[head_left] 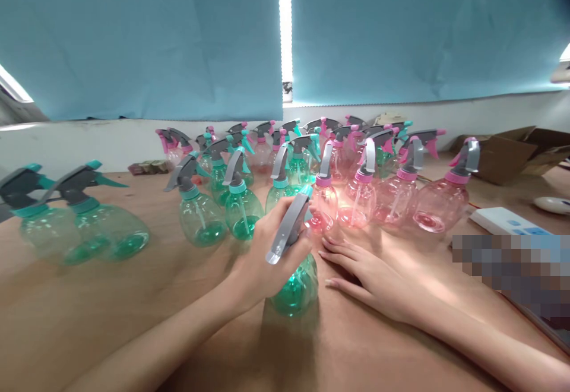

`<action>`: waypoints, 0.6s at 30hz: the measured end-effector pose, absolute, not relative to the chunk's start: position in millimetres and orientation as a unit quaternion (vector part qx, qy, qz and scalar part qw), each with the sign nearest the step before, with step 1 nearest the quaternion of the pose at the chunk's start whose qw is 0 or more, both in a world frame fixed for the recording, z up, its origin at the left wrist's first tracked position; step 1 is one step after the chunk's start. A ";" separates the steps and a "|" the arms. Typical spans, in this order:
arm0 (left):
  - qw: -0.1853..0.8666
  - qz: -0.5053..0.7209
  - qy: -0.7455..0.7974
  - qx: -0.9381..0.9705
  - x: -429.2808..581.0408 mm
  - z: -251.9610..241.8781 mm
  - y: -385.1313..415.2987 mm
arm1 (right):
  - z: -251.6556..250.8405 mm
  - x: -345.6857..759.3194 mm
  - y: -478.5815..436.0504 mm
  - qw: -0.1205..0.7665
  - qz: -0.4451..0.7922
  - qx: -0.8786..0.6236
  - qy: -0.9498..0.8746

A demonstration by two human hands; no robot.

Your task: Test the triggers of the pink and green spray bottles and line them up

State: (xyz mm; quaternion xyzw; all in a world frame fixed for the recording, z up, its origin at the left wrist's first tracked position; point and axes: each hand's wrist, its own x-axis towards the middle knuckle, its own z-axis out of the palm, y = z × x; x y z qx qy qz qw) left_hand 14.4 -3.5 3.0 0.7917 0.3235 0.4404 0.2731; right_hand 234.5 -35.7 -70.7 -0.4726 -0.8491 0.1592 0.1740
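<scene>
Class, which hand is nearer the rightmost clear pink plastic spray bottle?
Right. The right hand lies in front, left of the pink bottle; the left hand is farther left.

Overall light is moderate. I record the main source behind and above the green bottle (294,290) in my left hand (259,261): an overexposed gap (285,24) between blue blinds (146,35). The bottle's shadow falls toward me. Glare whitens the table (430,276) to its right. Lens distortion stretches two bottles (109,225) far left of it; a pixelated patch (512,273) obscures detail far right.
</scene>
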 end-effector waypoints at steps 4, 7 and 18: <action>0.276 0.440 0.323 0.791 14.9 5.2 -3.9 | -70.3 234.2 -34.9 0.164 0.156 -0.472 -0.852; 0.275 0.434 0.323 0.795 14.6 9.9 -4.9 | -70.0 233.7 -34.7 0.159 0.162 -0.472 -0.852; 0.290 0.416 0.341 0.791 13.6 18.3 -7.6 | -72.7 235.7 -34.7 0.149 0.167 -0.478 -0.850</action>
